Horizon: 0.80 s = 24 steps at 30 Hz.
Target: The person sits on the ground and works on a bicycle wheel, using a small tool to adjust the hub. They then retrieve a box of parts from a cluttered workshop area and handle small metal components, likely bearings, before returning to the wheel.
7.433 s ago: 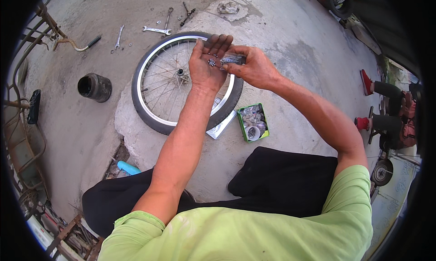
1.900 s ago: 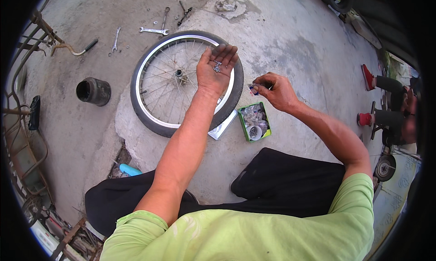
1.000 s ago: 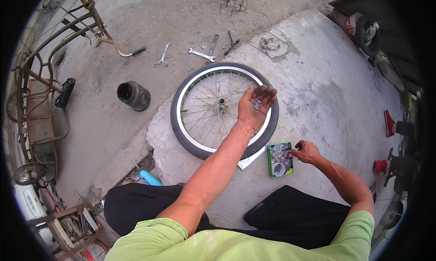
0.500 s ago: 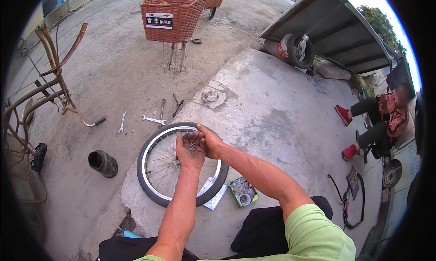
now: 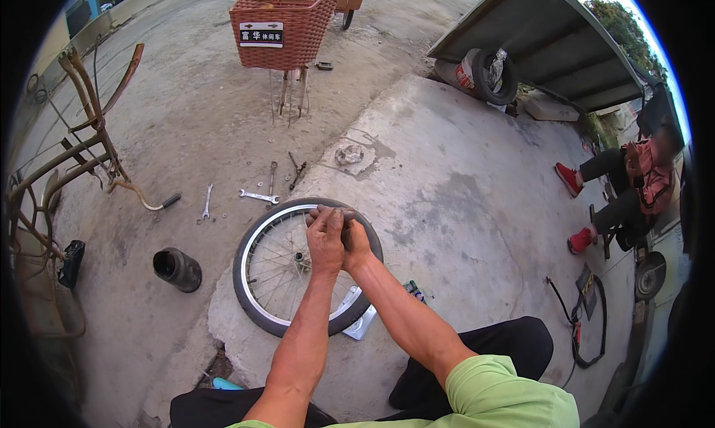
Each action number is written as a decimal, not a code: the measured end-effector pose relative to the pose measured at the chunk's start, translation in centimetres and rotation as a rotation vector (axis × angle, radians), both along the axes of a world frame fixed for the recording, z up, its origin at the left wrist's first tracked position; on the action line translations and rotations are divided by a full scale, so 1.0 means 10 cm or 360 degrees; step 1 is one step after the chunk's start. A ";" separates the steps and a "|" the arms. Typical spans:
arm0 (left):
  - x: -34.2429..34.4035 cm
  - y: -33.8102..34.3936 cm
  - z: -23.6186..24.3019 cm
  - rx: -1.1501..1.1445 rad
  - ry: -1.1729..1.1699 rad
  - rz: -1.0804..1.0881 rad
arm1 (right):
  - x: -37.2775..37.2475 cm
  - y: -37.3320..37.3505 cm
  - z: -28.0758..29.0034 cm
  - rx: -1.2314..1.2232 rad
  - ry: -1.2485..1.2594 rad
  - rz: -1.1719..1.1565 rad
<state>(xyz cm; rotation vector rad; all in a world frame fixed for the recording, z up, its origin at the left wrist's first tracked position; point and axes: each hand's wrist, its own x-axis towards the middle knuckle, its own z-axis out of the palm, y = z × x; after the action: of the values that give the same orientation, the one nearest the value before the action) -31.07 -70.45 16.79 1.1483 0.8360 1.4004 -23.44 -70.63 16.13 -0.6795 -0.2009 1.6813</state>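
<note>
My left hand (image 5: 325, 239) and my right hand (image 5: 356, 238) are pressed together above the far part of a bicycle wheel (image 5: 246, 294) lying flat on the ground. The left hand's back and thumb show, its fingers curled towards the right hand. My right hand is cupped against it, its fingers bent. What lies between the hands is hidden; no ball bearings show. The wheel has a black tyre, a silver rim and a hub (image 5: 299, 257) at its middle. A white box (image 5: 360, 325) sits partly under its near right edge. My right forearm mostly covers a green parts box (image 5: 414, 288).
Wrenches (image 5: 259, 197) and loose bolts lie beyond the wheel. To the left are a black cylindrical container (image 5: 177, 269) and a rusty bicycle frame (image 5: 93, 141). A red woven basket (image 5: 277, 33) stands ahead. A seated person (image 5: 633, 182) and a pump hose (image 5: 600, 331) are at right.
My left hand has turned over, from an open palm holding small metal balls to its back showing. The right hand has come in beside it, and the balls are out of sight.
</note>
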 end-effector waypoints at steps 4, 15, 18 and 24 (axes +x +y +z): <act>0.17 -0.09 0.12 0.0398 0.0202 0.0001 | 0.31 0.09 -0.69 0.0352 0.0604 0.0087; 0.17 -0.07 0.33 0.0599 0.0222 0.0068 | 0.24 0.08 -0.66 0.0388 0.0807 0.0127; 0.21 -0.11 0.45 0.0405 0.0176 0.0200 | 0.21 0.12 -0.70 0.0423 0.0574 0.0128; 0.17 -0.09 0.27 -0.0093 -0.0263 0.0093 | 0.20 -0.02 -0.68 0.0563 0.0893 0.0352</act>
<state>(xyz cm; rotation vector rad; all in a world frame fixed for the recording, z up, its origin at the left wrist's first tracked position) -29.34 -71.38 19.51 0.9564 0.7926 1.4873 -21.42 -70.79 9.34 0.0916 -0.1688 1.9168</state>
